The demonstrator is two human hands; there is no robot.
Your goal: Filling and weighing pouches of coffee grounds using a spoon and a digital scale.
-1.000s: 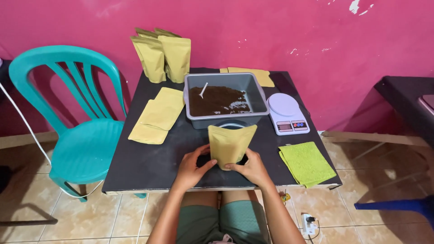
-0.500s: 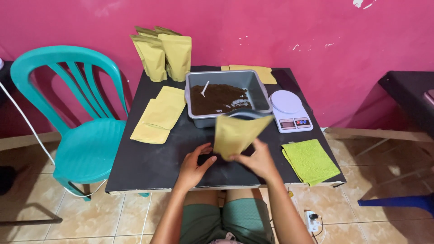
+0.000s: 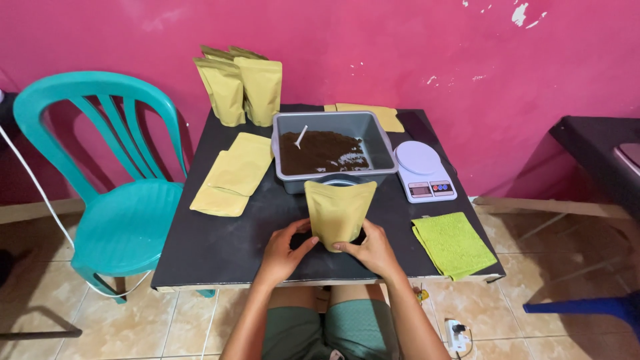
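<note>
Counts:
- 2 hands: left hand (image 3: 282, 251), right hand (image 3: 373, 249), sharing 1 upright pouch (image 3: 339, 212) at counter's (image 3: 220, 243) near edge.
- Standing filled pouches (image 3: 241, 87), far-left corner: at least 3, exact count hidden by overlap.
- Flat empty pouches (image 3: 233, 173), left side: 3 or so, overlapping.
- Flat pouches at far edge (image 3: 377, 115): count unclear.
- 1 grey tub (image 3: 331, 151), 1 white scoop (image 3: 301, 137).
- 1 scale (image 3: 424, 171).
- 1 green cloth (image 3: 453, 243).
- 1 teal chair (image 3: 100, 187).

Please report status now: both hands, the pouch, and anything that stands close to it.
Left hand and right hand grip yellow pouch upright on black table. Grey tub of dark powder directly behind pouch.
</note>
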